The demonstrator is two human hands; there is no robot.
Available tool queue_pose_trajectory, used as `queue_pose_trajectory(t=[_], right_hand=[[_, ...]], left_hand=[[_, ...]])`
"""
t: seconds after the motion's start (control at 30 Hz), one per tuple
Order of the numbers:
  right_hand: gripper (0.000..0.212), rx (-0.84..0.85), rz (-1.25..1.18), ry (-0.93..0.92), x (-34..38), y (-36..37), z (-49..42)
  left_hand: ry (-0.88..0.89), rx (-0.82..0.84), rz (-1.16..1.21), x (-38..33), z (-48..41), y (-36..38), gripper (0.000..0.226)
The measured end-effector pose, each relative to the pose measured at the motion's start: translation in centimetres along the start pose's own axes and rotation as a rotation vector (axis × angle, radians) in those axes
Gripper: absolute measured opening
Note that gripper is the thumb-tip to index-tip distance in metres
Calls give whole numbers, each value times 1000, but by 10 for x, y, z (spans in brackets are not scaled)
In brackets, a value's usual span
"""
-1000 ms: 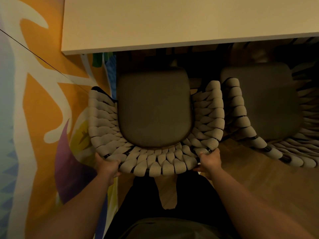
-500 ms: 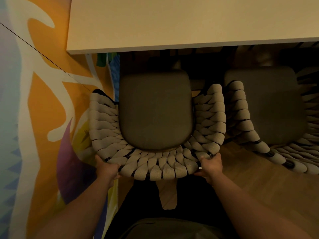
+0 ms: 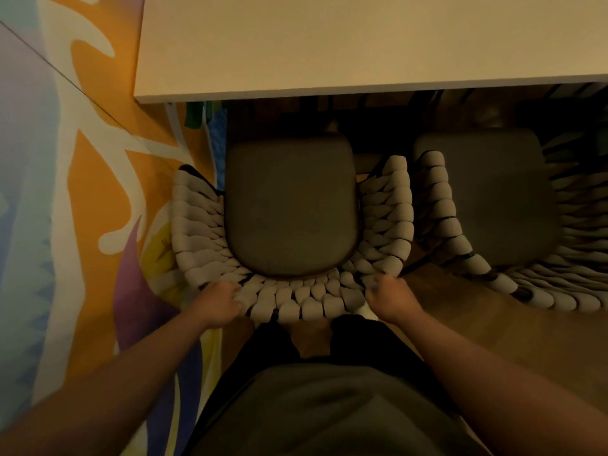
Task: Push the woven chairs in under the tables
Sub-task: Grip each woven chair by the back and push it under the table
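Head view, left to right. Painted wall fills the left side of the frame: orange, white, pale blue and purple shapes. Left forearm comes up from the lower left. The left hand sits on the left end of the curved back of the woven chair, fingers curled over the rope rim and gripping it. Some motion blur there, so individual fingers aren't clear. That chair is at frame centre, just beside the wall, facing the table, whose pale top spans the upper part of the frame. The dark seat cushion is visible whole, just below the table's near edge in the picture. The space under the table is too dark to read. Right hand is on the right end of the same back rim, fingers curled onto the weave, also gripping. Second woven chair is at the right, its armrest nearly touching the first chair's, with its cushion partly cut by shadow. Wood floor shows at the lower right. Person's dark trousers and grey shirt are at bottom centre.
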State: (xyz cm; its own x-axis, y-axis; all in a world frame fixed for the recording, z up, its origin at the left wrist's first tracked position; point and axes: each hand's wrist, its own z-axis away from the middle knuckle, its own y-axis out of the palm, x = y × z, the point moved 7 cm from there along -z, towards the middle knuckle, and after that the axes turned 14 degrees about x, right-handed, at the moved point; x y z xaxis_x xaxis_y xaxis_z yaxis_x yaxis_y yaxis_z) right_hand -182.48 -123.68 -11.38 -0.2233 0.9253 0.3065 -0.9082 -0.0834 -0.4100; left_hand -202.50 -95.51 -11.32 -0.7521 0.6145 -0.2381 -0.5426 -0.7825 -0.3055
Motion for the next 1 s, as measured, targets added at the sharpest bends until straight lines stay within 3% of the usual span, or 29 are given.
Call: queue_pose_trajectory(t=[0.13, 0.2, 0.23, 0.3, 0.4, 0.6, 0.73, 1.0], right_hand=[[26, 154, 194, -152, 7, -3, 15], [12, 186, 225, -201, 1, -11, 23], [9, 192, 250, -220, -3, -16, 28], [28, 187, 302, -232, -14, -28, 36], [33, 222, 364, -213, -34, -40, 47], [30, 197, 236, -193, -74, -38, 69], [32, 152, 167, -161, -107, -10, 81], [52, 92, 79, -70, -194, 68, 141]], left_hand=[[122, 12, -123, -37, 24, 0, 51], [108, -18, -114, -47, 35, 0, 48], [92, -50, -92, -52, 40, 1, 47], [71, -129, 11, -65, 50, 8, 44], [101, -220, 211, -92, 59, 37, 37], [116, -148, 344, -117, 53, 120, 32], [124, -118, 278, -130, 49, 152, 36], [176, -5, -112, -169, 58, 208, 47]])
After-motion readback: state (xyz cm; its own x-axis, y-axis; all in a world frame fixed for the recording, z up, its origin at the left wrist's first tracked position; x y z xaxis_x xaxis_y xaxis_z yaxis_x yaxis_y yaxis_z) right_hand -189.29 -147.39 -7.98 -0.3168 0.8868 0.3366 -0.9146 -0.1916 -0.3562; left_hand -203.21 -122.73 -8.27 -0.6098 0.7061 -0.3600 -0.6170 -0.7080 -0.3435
